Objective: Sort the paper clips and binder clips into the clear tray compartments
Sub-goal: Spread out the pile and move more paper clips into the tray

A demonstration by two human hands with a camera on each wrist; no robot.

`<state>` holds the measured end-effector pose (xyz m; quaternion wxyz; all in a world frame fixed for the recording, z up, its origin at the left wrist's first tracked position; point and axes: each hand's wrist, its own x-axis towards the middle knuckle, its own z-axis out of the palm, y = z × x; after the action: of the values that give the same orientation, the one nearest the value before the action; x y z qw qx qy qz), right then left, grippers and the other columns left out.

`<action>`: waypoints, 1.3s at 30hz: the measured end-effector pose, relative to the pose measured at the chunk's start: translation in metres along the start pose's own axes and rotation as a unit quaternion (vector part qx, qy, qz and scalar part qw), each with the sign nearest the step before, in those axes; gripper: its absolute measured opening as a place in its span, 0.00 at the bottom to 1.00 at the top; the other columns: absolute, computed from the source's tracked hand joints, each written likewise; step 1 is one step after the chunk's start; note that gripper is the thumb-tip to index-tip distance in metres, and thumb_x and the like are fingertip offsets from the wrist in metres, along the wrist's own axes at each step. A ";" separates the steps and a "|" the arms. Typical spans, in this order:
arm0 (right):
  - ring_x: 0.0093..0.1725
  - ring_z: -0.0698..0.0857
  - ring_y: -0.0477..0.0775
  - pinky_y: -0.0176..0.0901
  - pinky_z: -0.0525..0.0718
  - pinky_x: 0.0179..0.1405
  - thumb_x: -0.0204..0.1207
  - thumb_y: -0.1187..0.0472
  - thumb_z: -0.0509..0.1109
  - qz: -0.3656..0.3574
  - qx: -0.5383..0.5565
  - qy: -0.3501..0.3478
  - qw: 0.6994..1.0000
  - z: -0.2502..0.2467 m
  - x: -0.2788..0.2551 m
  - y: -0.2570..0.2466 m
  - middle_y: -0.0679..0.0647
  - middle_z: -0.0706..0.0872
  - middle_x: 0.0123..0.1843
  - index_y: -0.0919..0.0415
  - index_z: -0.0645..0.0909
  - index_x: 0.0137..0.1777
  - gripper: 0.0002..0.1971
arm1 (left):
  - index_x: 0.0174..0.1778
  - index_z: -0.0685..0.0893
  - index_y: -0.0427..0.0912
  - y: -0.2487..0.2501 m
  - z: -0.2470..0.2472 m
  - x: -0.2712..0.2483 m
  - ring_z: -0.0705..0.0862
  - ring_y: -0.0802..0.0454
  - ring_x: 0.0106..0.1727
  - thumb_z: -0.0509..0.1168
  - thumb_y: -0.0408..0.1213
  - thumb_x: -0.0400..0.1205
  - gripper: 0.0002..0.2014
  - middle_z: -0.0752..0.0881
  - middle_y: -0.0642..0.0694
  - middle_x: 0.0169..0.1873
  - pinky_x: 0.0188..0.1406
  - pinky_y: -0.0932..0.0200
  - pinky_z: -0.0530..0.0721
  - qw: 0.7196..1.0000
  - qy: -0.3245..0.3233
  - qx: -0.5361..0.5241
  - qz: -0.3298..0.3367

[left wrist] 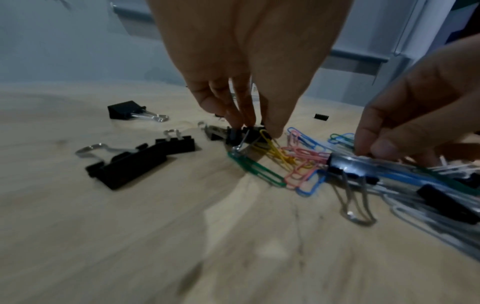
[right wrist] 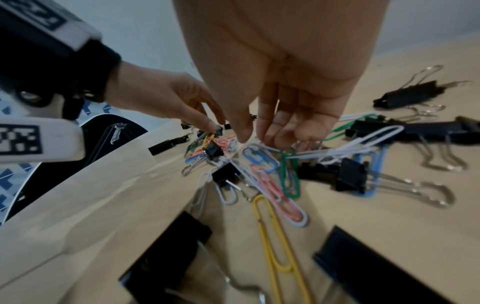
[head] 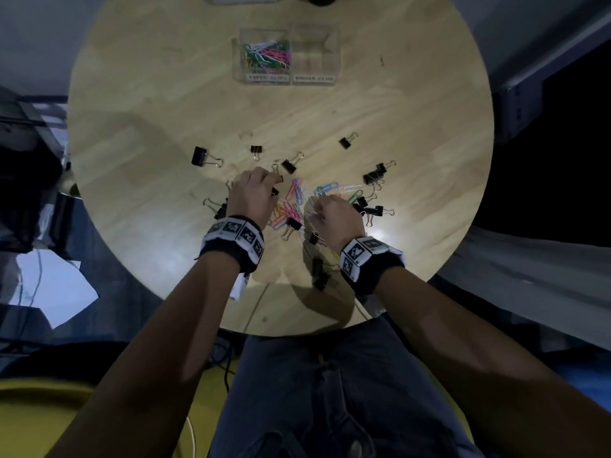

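A clear tray stands at the far side of the round table; its left compartment holds coloured paper clips and its right compartment looks bare. My left hand pinches a small black binder clip at the left of the mixed pile, with a yellow paper clip tangled at it. My right hand reaches down with curled fingers and pinches paper clips at the pile's right side.
Black binder clips lie scattered around the pile: one at the left, one behind, one at the far right, a cluster, and one near the front edge. Bare wood separates pile and tray.
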<state>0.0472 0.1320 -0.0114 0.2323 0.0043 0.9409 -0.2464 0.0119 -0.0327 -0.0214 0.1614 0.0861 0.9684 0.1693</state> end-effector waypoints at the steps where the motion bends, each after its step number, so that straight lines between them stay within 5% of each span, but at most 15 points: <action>1: 0.60 0.81 0.64 0.51 0.81 0.52 0.77 0.61 0.67 -0.001 -0.009 -0.002 1.000 0.001 0.001 -0.002 0.63 0.84 0.57 0.65 0.79 0.55 0.10 | 0.64 0.77 0.37 -0.001 -0.001 0.004 0.76 0.37 0.61 0.64 0.32 0.79 0.17 0.80 0.37 0.61 0.61 0.46 0.75 1.000 -0.007 -0.001 -0.007; 6: 0.65 0.78 0.63 0.52 0.80 0.57 0.78 0.70 0.64 -0.003 -0.053 -0.016 0.998 0.007 0.008 -0.010 0.64 0.83 0.61 0.66 0.80 0.59 0.11 | 0.60 0.79 0.34 -0.017 -0.011 0.010 0.79 0.36 0.56 0.68 0.29 0.76 0.17 0.84 0.33 0.54 0.59 0.44 0.77 0.996 0.033 -0.082 -0.024; 10: 0.63 0.78 0.65 0.54 0.80 0.60 0.76 0.70 0.63 -0.025 -0.023 0.006 0.999 0.005 0.013 -0.005 0.67 0.82 0.59 0.70 0.81 0.52 0.08 | 0.56 0.82 0.35 -0.027 -0.015 0.006 0.79 0.34 0.54 0.68 0.31 0.75 0.13 0.83 0.33 0.52 0.53 0.42 0.77 0.997 0.055 0.042 0.020; 15: 0.43 0.84 0.55 0.44 0.85 0.46 0.78 0.69 0.65 0.049 0.180 0.108 0.976 -0.013 0.018 0.002 0.61 0.87 0.45 0.71 0.78 0.51 0.06 | 0.52 0.84 0.38 -0.028 -0.005 -0.012 0.80 0.37 0.54 0.63 0.22 0.73 0.14 0.86 0.39 0.50 0.52 0.44 0.78 0.971 0.021 0.181 0.153; 17: 0.41 0.83 0.52 0.41 0.86 0.44 0.78 0.71 0.63 0.074 0.255 0.112 0.958 -0.020 0.022 0.002 0.58 0.85 0.46 0.68 0.76 0.51 0.04 | 0.51 0.84 0.39 -0.028 -0.003 -0.019 0.80 0.38 0.55 0.66 0.26 0.71 0.13 0.87 0.41 0.49 0.53 0.46 0.76 0.966 0.013 0.212 0.146; 20: 0.30 0.79 0.46 0.35 0.79 0.24 0.80 0.72 0.56 0.127 0.342 0.072 0.928 -0.023 0.031 -0.004 0.52 0.81 0.42 0.55 0.71 0.40 0.12 | 0.56 0.82 0.38 -0.030 -0.002 -0.022 0.76 0.38 0.61 0.69 0.36 0.73 0.16 0.84 0.40 0.54 0.58 0.47 0.63 0.970 -0.029 0.213 0.113; 22: 0.34 0.77 0.53 0.42 0.74 0.32 0.82 0.64 0.54 0.143 0.305 0.045 0.941 -0.023 0.039 -0.012 0.60 0.82 0.46 0.60 0.72 0.43 0.08 | 0.53 0.82 0.37 -0.030 -0.001 -0.021 0.76 0.37 0.61 0.66 0.33 0.74 0.12 0.84 0.39 0.52 0.57 0.47 0.62 0.970 -0.029 0.213 0.115; 25: 0.45 0.77 0.57 0.45 0.71 0.45 0.82 0.48 0.54 0.141 0.155 -0.018 0.978 -0.020 0.044 -0.026 0.58 0.78 0.48 0.64 0.75 0.56 0.19 | 0.44 0.84 0.35 -0.026 0.000 -0.020 0.79 0.37 0.53 0.62 0.24 0.71 0.09 0.86 0.38 0.41 0.54 0.44 0.72 0.967 -0.027 0.227 0.114; 27: 0.42 0.77 0.55 0.42 0.73 0.42 0.78 0.41 0.60 0.106 0.047 -0.014 0.993 -0.014 0.046 -0.033 0.54 0.79 0.44 0.61 0.79 0.57 0.23 | 0.41 0.84 0.35 -0.024 0.001 -0.020 0.81 0.40 0.48 0.65 0.23 0.68 0.09 0.87 0.40 0.37 0.51 0.47 0.77 0.961 -0.035 0.253 0.109; 30: 0.40 0.81 0.56 0.41 0.77 0.39 0.76 0.47 0.66 0.070 -0.024 -0.008 0.997 -0.007 0.049 -0.039 0.54 0.82 0.41 0.58 0.84 0.51 0.15 | 0.41 0.83 0.38 -0.026 0.001 -0.018 0.82 0.43 0.45 0.70 0.25 0.66 0.10 0.87 0.43 0.34 0.49 0.50 0.80 0.954 -0.034 0.275 0.117; 34: 0.41 0.83 0.61 0.51 0.84 0.48 0.80 0.60 0.62 0.056 -0.020 -0.039 0.997 -0.013 0.049 -0.043 0.59 0.82 0.39 0.62 0.77 0.34 0.13 | 0.49 0.81 0.38 -0.032 0.004 -0.019 0.76 0.41 0.58 0.63 0.28 0.76 0.07 0.87 0.40 0.45 0.60 0.46 0.67 0.976 -0.040 0.196 0.088; 36: 0.40 0.82 0.61 0.48 0.82 0.45 0.81 0.61 0.62 0.058 0.027 -0.039 0.997 -0.013 0.048 -0.039 0.60 0.82 0.39 0.60 0.77 0.32 0.14 | 0.50 0.79 0.41 -0.032 0.001 -0.020 0.75 0.41 0.59 0.60 0.30 0.79 0.07 0.86 0.40 0.46 0.59 0.49 0.63 0.995 -0.003 0.098 0.032; 39: 0.32 0.79 0.55 0.40 0.74 0.34 0.82 0.57 0.62 0.068 0.141 0.023 0.987 -0.012 0.045 -0.025 0.56 0.79 0.33 0.60 0.73 0.34 0.14 | 0.59 0.75 0.42 -0.026 -0.005 -0.022 0.80 0.41 0.52 0.57 0.28 0.80 0.12 0.87 0.40 0.45 0.55 0.48 0.71 0.996 0.045 -0.065 -0.037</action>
<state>-0.0016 0.1108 -0.0099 0.2242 0.1071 0.8991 -0.3604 0.0274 -0.0630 -0.0201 0.1286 0.0315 0.9643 0.2292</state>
